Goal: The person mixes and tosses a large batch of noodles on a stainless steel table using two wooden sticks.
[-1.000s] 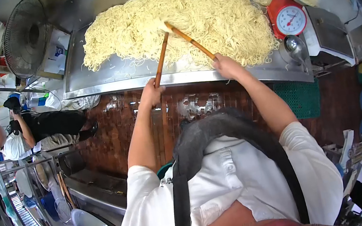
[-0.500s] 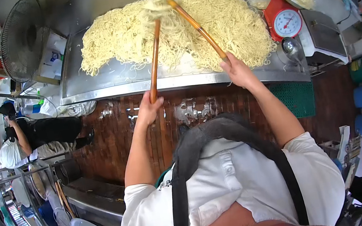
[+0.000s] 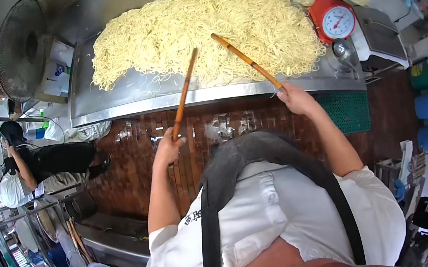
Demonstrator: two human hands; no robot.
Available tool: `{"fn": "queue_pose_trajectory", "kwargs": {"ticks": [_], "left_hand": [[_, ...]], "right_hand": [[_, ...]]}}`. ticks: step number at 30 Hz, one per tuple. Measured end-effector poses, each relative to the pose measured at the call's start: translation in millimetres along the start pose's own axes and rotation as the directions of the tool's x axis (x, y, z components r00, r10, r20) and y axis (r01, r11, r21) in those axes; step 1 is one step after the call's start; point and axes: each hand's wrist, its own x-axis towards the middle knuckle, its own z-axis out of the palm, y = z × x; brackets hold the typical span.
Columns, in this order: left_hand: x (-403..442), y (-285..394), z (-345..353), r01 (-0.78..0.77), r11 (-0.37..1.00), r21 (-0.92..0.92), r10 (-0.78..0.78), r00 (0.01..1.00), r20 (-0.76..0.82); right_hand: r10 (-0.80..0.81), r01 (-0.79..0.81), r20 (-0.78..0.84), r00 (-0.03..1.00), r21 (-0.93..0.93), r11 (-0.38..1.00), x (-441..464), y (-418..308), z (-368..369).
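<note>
A wide heap of pale yellow noodles [image 3: 196,29] is spread over the metal table [image 3: 113,108]. My left hand [image 3: 168,149] is closed around the lower end of a brown wooden stick [image 3: 185,90], whose tip is over the front of the heap. In my right hand [image 3: 297,100] is a second wooden stick [image 3: 247,61], with dark bands, slanting up and left over the noodles. The two tips are apart, and no noodles hang from them. Whether either tip touches the heap I cannot tell.
Right of the noodles stand a red dial scale [image 3: 337,22] with a bagged portion in its pan and a metal ladle [image 3: 343,49]. A large fan [image 3: 21,49] is at left. Another person [image 3: 55,165] stands at left. A green mat [image 3: 343,112] covers part of the floor.
Both sticks have come down and back towards me, their tips farther apart. The noodles lifted between them earlier have dropped onto the heap. The other person's arm has risen slightly.
</note>
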Motion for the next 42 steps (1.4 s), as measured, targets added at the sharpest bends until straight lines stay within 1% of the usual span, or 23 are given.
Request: {"fn": "queue_pose_trajectory", "kwargs": {"ticks": [4,6,8,10,11,14,15,18,20,21,23,25,26,27,30,32,34,36,37,38,40,41,42], "left_hand": [[58.2,37.8,52.6,-0.079,0.993,-0.084,0.081,0.997,0.017],[68.7,75.3,54.3,-0.281,0.947,-0.157,0.275,0.96,-0.057],[54.5,104.3,40.9,-0.269,0.935,-0.233,0.276,0.961,-0.004],[60.0,84.8,51.3,-0.289,0.941,-0.178,0.282,0.957,-0.064],[63.8,71.8,56.8,-0.3,0.942,-0.148,0.289,0.953,-0.09],[35.1,74.5,43.7,0.026,0.977,-0.213,-0.003,0.994,0.109],[21.5,78.3,33.2,0.135,0.967,-0.218,-0.097,0.979,0.176],[-4.4,53.3,13.9,-0.033,0.996,-0.083,0.038,0.998,0.054],[-1.7,45.2,5.7,-0.008,1.0,0.006,0.008,0.999,0.042],[-0.7,41.7,5.0,0.008,0.999,0.05,-0.01,0.999,0.033],[43.4,21.5,32.1,-0.131,0.982,0.134,0.137,0.99,-0.038],[99.8,32.9,57.7,-0.06,0.998,0.015,0.059,0.998,0.026],[122.7,38.3,68.9,-0.165,0.985,-0.038,0.163,0.985,-0.049],[105.2,97.4,46.5,0.106,0.974,-0.201,-0.084,0.99,0.114],[95.2,104.2,37.1,-0.016,0.925,-0.38,0.06,0.993,0.105],[102.7,44.2,61.0,-0.407,0.868,-0.284,0.367,0.912,-0.185],[97.6,17.8,75.7,-0.154,0.953,-0.262,0.148,0.988,-0.041],[94.8,38.0,72.7,-0.107,0.948,-0.3,0.118,0.993,0.017],[90.5,54.0,66.2,-0.078,0.946,-0.316,0.098,0.994,0.048],[83.6,73.6,53.9,-0.211,0.943,-0.257,0.214,0.977,-0.016],[37.6,136.7,1.9,-0.105,0.816,-0.568,0.171,0.983,0.064],[33.9,135.7,-5.2,-0.195,0.774,-0.602,0.226,0.974,-0.024],[41.7,115.1,-10.1,-0.175,0.827,-0.534,0.203,0.979,-0.008]], "right_hand": [[-0.062,0.071,-0.094,0.994,0.092,0.993,58.5,-3.2,68.3],[-0.14,0.169,-0.137,0.981,0.231,0.958,53.5,-62.9,51.7],[-0.177,0.206,-0.147,0.973,0.217,0.954,36.8,-83.5,43.1],[-0.213,0.255,-0.184,0.96,0.249,0.934,19.3,-93.8,37.5],[-0.165,0.197,-0.147,0.975,0.234,0.952,16.9,-85.0,41.9],[-0.142,0.175,-0.13,0.981,0.306,0.936,6.5,-55.8,41.4],[-0.048,0.065,-0.063,0.997,0.294,0.954,-5.5,-55.2,28.4],[-0.072,0.112,-0.159,0.985,0.259,0.959,-30.2,-33.2,1.6],[0.128,-0.131,0.026,0.991,0.246,0.961,-32.7,-33.8,-22.4],[0.132,-0.137,0.04,0.99,0.178,0.974,-18.0,-15.5,-12.4],[0.036,-0.03,-0.064,0.997,0.092,0.995,31.5,19.7,38.1],[0.045,-0.029,-0.064,0.997,0.227,0.974,72.9,2.7,57.2],[0.045,-0.027,-0.057,0.997,0.283,0.959,91.6,-14.9,59.3],[0.041,-0.028,-0.033,0.999,0.323,0.946,97.5,-35.0,50.7],[-0.154,0.192,-0.176,0.972,0.222,0.956,77.5,-63.9,24.7],[-0.114,0.146,-0.148,0.982,0.225,0.963,58.4,-56.8,32.6],[-0.035,0.059,-0.09,0.995,0.276,0.959,48.8,-42.9,65.7],[-0.013,0.039,-0.075,0.997,0.357,0.933,52.8,-41.4,93.6],[-0.095,0.125,-0.116,0.989,0.289,0.949,44.6,-64.8,78.1],[-0.112,0.151,-0.134,0.985,0.327,0.933,32.0,-91.7,52.7],[-0.134,0.199,-0.185,0.974,0.396,0.897,16.8,-130.2,2.3],[-0.154,0.226,-0.22,0.963,0.352,0.908,14.9,-127.4,-7.9],[-0.186,0.262,-0.259,0.948,0.3,0.917,17.4,-119.1,-21.1]]}}
